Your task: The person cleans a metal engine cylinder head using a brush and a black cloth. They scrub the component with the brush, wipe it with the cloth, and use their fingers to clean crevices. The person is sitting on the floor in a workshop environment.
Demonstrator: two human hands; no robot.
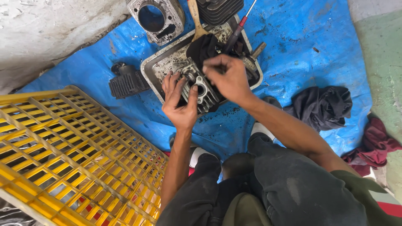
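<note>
metal tray (155,70) with cylinder head (204,90), black rag (202,47), screwdriver (237,30); left hand (180,102) grasping head, right hand (228,79) pinched shut.

A: Left hand (181,102)?
B: Forearm reaching straight forward, palm turned inward, fingers spread and curled, thumb raised.
A: Right hand (228,79)?
B: Arm extended diagonally, wrist bent, fingertips pinched together, knuckles up. Both forearms bare.
</note>
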